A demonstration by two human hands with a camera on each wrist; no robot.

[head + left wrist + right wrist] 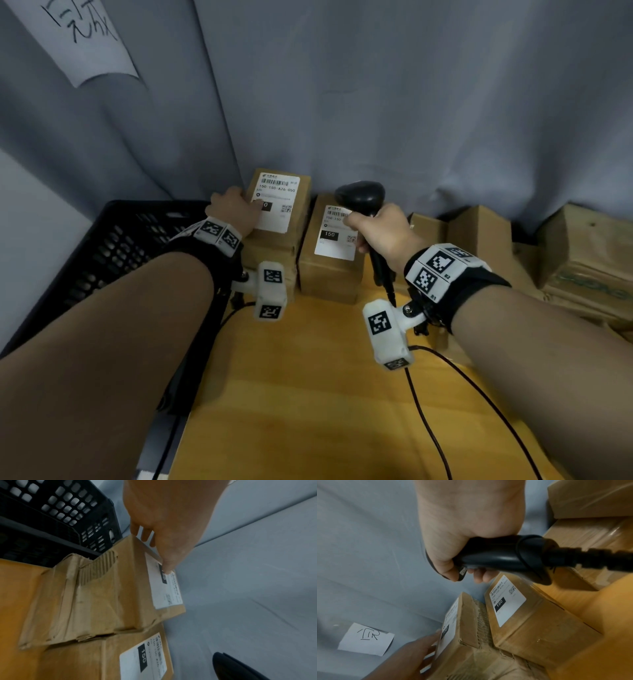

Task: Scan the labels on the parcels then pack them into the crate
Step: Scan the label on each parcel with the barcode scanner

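Two labelled parcels sit at the far edge of the tabletop, against the grey curtain. Nearest you, your right hand is wrapped tight round the scanner handle, head hanging above the right parcel and its label. Your left hand grips the left parcel, which sits on another box: thumb on its label, fingers curled over the far-left edge. Looks like you're mid-scan, nothing packed that I can see. Next: get a read on each barcode, then lift the left parcel over into the black crate, just off the tabletop's left edge. More boxes wait along the far right edge.
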